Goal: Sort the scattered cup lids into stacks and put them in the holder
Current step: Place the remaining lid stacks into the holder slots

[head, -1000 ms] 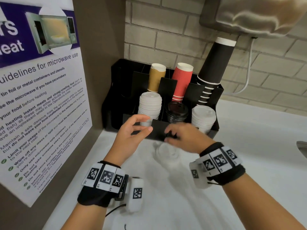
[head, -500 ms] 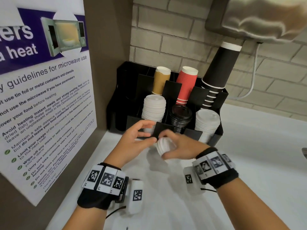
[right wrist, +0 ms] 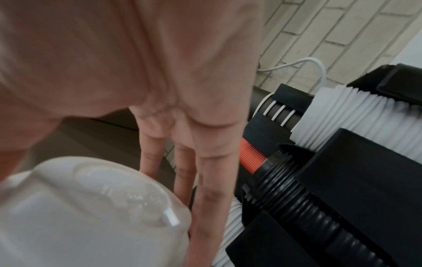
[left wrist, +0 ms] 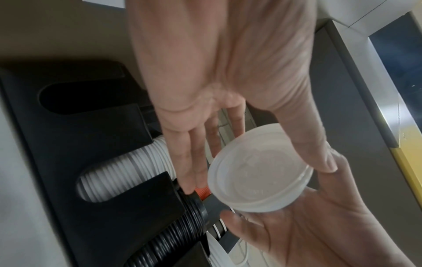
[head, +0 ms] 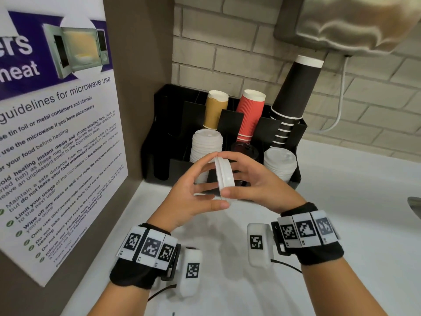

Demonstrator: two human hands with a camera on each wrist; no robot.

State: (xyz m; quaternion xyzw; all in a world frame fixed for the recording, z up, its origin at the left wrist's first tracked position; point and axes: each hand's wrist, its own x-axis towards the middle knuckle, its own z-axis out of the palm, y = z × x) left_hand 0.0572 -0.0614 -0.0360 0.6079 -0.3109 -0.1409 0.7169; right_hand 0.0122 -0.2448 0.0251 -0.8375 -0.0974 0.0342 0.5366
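A white cup lid (head: 225,172) stands on edge in the air in front of the black holder (head: 159,133). My left hand (head: 211,181) pinches its rim from the left, index finger on top and thumb below. From the right, my right hand (head: 237,176) pinches the same lid. The left wrist view shows the lid's hollow underside (left wrist: 260,182) with my left thumb on its rim. Its domed top (right wrist: 91,207) fills the right wrist view. The holder's front row carries a white lid stack (head: 206,144), a black lid stack (head: 245,149) and another white stack (head: 280,163).
Behind the lids stand brown cups (head: 215,110), red cups (head: 249,115) and a tall leaning stack of black cups (head: 293,94). A microwave poster (head: 57,133) covers the left wall. The white counter (head: 341,190) runs right toward a sink edge (head: 414,205).
My right hand has picked the white lid up off the counter and turned it on edge. Both hands have risen, and my left hand has taken hold of the lid too.
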